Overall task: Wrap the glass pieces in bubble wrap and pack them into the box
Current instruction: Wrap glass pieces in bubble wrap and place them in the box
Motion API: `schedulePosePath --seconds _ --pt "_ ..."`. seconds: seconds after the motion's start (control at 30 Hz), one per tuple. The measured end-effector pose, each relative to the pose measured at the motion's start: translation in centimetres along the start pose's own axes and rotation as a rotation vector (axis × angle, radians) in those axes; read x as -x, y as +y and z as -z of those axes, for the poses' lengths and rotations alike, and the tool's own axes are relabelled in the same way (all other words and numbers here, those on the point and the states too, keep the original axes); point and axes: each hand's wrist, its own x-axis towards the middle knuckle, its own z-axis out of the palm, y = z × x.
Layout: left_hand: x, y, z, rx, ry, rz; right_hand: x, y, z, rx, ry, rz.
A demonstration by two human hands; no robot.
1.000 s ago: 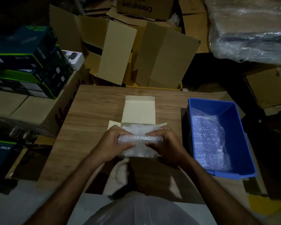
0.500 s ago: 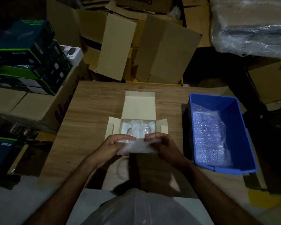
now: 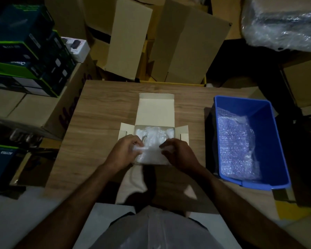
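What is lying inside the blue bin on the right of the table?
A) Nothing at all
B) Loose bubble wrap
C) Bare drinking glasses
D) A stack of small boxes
B: the blue bin holds only a crumpled sheet of bubble wrap spread along its floor.

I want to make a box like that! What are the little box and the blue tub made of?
The little box looks like thin cardboard: pale, matte, with creased flaps folded open. The blue tub looks like moulded plastic: one solid colour, smooth walls, rounded rim. The bubble wrap inside it is clear plastic film, shiny and dotted with bubbles.
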Motion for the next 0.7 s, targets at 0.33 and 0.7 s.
schedulePosePath --seconds 0.33,0.7 --pt "-1.4 -0.2 0.1 -0.422 -0.413 -0.009 -1.0 0.1 0.1 0.336 -0.465 0.038" --pt "-3.8 0.1 -0.3 -0.509 -0.430 -0.060 -2.3 -0.7 -1.3 0.619 -0.419 -0.049"
